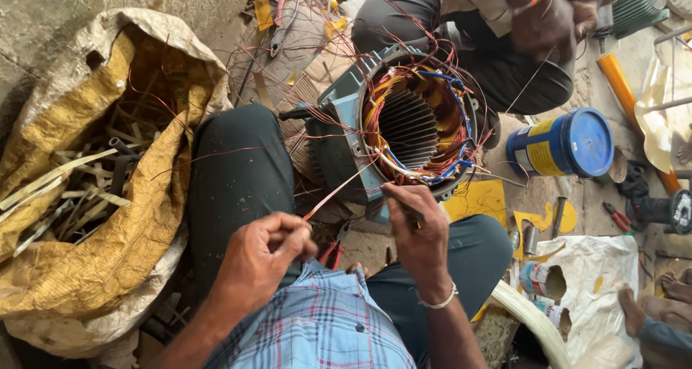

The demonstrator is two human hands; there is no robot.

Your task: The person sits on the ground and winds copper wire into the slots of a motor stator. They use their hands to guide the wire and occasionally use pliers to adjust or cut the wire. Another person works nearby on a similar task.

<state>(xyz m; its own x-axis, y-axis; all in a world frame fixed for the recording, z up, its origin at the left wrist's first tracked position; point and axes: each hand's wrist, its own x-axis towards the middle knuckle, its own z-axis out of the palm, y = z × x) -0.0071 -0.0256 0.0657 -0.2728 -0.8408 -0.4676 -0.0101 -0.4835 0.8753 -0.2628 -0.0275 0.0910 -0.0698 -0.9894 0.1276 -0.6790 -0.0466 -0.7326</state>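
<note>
Now your left hand [263,250] pinches the thin copper wire [339,185] tight, and your right hand [417,221] closes on a small tool at the round blue-grey metal motor shell [411,120] between your knees. Keep the wire straight; pull gently.

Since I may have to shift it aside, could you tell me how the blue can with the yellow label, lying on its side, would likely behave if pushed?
The blue can lies on its side on the floor, so it would probably roll if nudged across its axis. Its lid looks shut, so spilling seems unlikely. It looks rigid, probably metal; its weight cannot be judged. Yellow scraps beside it might check a roll.
</note>
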